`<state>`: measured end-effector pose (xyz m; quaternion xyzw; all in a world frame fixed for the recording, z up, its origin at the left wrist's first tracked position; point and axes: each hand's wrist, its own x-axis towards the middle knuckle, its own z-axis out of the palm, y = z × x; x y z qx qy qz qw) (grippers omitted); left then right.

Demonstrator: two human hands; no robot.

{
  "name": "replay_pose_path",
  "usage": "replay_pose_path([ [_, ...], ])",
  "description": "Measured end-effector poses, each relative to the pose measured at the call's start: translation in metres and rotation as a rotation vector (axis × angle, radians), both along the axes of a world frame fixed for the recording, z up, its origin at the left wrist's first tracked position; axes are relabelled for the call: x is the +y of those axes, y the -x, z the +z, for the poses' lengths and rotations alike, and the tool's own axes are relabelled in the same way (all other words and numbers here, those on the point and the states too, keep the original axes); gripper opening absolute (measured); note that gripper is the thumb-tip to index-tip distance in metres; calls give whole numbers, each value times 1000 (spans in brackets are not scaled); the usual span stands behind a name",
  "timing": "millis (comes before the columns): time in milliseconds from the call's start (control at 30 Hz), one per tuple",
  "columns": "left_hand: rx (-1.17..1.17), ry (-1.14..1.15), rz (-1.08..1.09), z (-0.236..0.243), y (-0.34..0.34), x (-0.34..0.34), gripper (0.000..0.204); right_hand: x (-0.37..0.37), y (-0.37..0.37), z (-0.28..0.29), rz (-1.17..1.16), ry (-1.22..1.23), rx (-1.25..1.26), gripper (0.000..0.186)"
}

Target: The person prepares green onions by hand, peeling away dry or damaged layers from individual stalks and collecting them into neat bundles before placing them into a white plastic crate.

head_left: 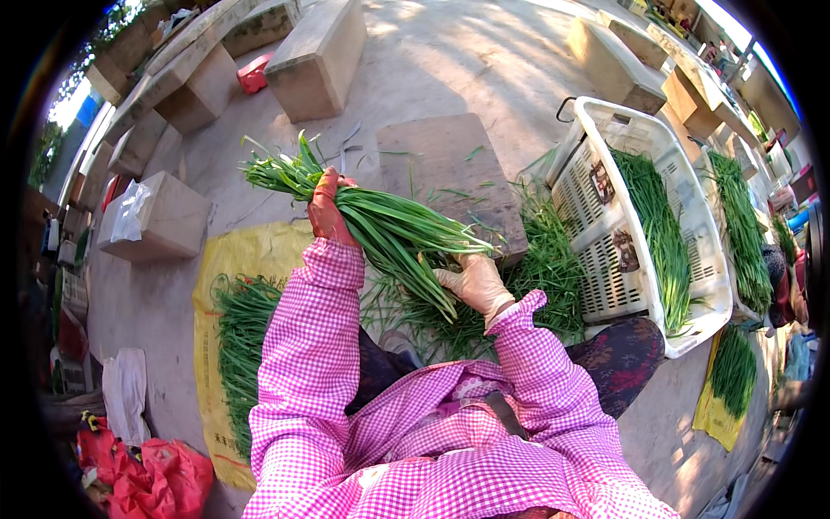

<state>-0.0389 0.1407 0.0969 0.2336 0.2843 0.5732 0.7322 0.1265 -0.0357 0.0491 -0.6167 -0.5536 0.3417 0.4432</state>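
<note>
A bunch of garlic chives (393,227), long green leaves in a thick bundle, is held slantwise in front of me. My left hand (330,208), in a reddish-orange glove, wraps round it near its upper left end. At the lower right end my right hand (478,284), in a pale glove, has its thumb and fingers closed on the leaves; part of the fingers is hidden. Loose chives (549,281) lie heaped on the ground below and to the right. Behind the bunch is a flat wooden board (437,143) with leaf scraps on it.
At my right stands a white plastic crate (596,221) holding chives. More chives (246,333) rest on a yellow sack (212,285) at my left. Concrete blocks (316,65) stand farther off, and red plastic bags (164,476) lie at the lower left.
</note>
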Motion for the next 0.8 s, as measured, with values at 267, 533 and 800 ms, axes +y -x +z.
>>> replay_pose_path([
  [267,-72,-20,-48,-2,4,3,24,8,24,12,-242,-121,750,25],
  [533,-197,-65,165,2,20,17,18,-51,-61,27,-8,87,630,14],
  [800,-160,-110,66,1,12,10,20,-26,-39,21,-226,-18,126,34],
])
